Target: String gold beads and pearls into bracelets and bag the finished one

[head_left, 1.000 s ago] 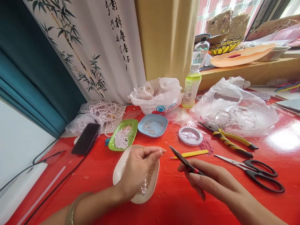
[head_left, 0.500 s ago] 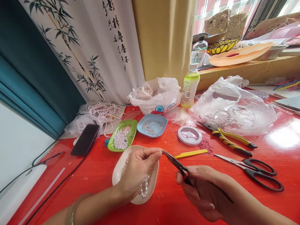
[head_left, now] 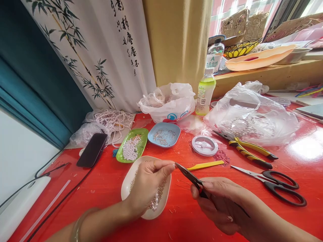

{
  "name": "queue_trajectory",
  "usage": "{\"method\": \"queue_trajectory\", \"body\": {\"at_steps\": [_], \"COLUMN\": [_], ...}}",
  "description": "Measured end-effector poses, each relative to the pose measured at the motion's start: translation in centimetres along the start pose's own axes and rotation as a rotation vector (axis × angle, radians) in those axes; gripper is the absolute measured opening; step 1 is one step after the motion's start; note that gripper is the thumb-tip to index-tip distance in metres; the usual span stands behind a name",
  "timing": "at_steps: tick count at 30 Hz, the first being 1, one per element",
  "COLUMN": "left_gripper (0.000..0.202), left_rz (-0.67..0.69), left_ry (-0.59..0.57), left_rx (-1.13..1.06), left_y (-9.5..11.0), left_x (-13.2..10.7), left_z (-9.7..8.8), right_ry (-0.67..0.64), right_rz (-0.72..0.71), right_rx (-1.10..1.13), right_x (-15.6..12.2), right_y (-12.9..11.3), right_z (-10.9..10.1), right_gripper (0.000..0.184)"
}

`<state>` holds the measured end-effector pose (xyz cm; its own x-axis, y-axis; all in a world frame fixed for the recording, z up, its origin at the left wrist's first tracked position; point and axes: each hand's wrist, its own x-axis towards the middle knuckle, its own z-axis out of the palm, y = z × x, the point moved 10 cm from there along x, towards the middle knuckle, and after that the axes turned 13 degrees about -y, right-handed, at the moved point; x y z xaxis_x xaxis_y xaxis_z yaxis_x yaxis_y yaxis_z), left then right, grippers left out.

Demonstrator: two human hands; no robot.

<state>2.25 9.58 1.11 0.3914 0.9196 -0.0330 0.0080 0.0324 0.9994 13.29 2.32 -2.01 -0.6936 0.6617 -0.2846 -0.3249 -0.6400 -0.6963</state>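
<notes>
My right hand (head_left: 222, 205) is closed round the handles of black needle-nose pliers (head_left: 188, 175), whose tip points up and to the left. Above a white dish (head_left: 163, 205), my left hand (head_left: 148, 181) pinches thumb and forefinger together right at the pliers' tip. Whatever sits between those fingers is too small to make out. In the dish, partly hidden by my left hand, lie strung pearl and gold beads (head_left: 155, 200). Just behind the pliers rests a yellow tweezer-like tool (head_left: 207, 165).
A green dish (head_left: 144, 137) of pearl beads and a blue dish (head_left: 164, 125) of small metal pieces stand behind. At right lie scissors (head_left: 274, 179) and yellow-black pliers (head_left: 249, 148). A phone (head_left: 92, 149) lies left. Plastic bags (head_left: 166, 104) and a bottle (head_left: 205, 95) stand farther back.
Almost nothing differs. The pliers and my right hand have shifted very slightly, while my left hand keeps its pinch at their tip.
</notes>
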Motion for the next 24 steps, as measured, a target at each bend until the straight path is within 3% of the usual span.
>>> {"method": "queue_trajectory", "body": {"at_steps": [4,9,13,18,24], "left_gripper": [0.013,0.014,0.013,0.013,0.021], "left_rz": [0.023,0.034,0.097,0.06,-0.069], "left_ry": [0.014,0.023,0.014,-0.058,-0.124], "left_rx": [0.089,0.145,0.17,0.029,-0.14], "left_y": [0.9,1.5,2.5,1.9,-0.3], "left_x": [-0.3,-0.6,-0.9,-0.7,-0.4], "left_z": [-0.1,-0.3,-0.3,0.2,0.7], "right_ry": [0.109,0.456,0.418,0.53,0.555], "right_rz": [-0.034,-0.114,-0.15,-0.235,-0.159], "right_rx": [-0.211,-0.61,-0.873,-0.835,-0.715], "right_x": [-0.3,-2.3,-2.2,-3.4,-3.8], "right_y": [-0.5,-3.3,-4.5,-4.6,-3.6], "right_z": [-1.2,-2.3,0.0,-0.5,-1.9], "right_gripper": [0.023,0.029,0.032,0.034,0.035]}}
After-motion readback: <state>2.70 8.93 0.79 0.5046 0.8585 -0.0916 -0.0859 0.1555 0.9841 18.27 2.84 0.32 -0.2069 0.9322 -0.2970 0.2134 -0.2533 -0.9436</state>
